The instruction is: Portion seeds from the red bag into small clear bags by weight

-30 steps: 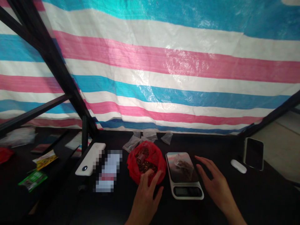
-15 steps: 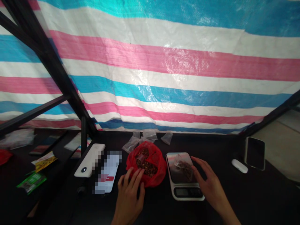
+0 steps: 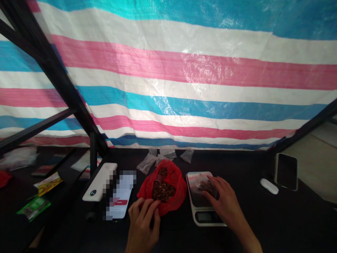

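Note:
A red plastic bag [image 3: 177, 182] full of dark brown pieces lies open on the black table [image 3: 263, 225]. My left hand [image 3: 143, 221] pinches the bag's near left edge. To the right stands a white kitchen scale [image 3: 196, 211] with a small clear bag [image 3: 201, 181] of the same brown pieces on its plate. My right hand [image 3: 223, 205] reaches over the scale, and its fingers curl onto that small bag and cover its right part.
A white power bank [image 3: 100, 181] and a phone [image 3: 119, 196] lie left of the red bag. Several empty clear bags [image 3: 158, 156] sit behind it. At right are a dark phone [image 3: 286, 172] and a white case [image 3: 268, 186]. Black frame bars [image 3: 93, 154] and a striped tarp stand behind.
My left hand left the red bag's right side and took hold of its near left edge. My right hand slid left from beside the scale onto the small bag.

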Available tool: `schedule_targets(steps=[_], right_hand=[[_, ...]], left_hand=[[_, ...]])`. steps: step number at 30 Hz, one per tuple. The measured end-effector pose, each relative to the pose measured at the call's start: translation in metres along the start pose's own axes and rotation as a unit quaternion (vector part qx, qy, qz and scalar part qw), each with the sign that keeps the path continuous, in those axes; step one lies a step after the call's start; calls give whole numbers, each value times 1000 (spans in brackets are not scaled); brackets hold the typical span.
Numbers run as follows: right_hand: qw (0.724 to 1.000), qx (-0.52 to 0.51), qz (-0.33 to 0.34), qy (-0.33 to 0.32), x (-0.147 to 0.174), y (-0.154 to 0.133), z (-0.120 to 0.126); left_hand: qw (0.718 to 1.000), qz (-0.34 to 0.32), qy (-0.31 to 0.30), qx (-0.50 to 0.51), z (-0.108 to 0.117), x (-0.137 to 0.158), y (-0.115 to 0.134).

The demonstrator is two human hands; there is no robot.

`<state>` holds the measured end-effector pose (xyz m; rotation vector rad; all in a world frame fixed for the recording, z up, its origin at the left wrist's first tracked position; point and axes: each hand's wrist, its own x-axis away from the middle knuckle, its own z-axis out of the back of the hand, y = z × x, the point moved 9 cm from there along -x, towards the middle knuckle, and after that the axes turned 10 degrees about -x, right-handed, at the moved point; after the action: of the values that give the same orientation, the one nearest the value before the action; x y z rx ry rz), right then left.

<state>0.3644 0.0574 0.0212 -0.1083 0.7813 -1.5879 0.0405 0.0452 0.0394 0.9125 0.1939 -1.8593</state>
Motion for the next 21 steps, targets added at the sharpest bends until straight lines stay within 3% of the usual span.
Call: schedule_targets(steps=[4, 8, 11, 13, 16, 21], right_hand=[[995, -95, -13, 2, -8, -19, 2], [975, -215, 28, -42, -15, -82, -2], [972, -188, 71, -122, -18, -131, -19], [973, -135, 87, -166, -19, -149, -32], [974, -84, 96, -187, -20, -155, -44], [972, -65, 98, -201, -18, -150, -53]], left_hand=[[1000, -1, -6, -8, -1, 0, -2], [1000, 7, -4, 3, 1, -2, -2], [1000, 27, -6, 7, 2, -1, -5], [1000, 28, -12, 3, 2, -1, -6], [1000, 11, -11, 4, 3, -1, -3], [998, 54, 8, 19, 9, -2, -6]])
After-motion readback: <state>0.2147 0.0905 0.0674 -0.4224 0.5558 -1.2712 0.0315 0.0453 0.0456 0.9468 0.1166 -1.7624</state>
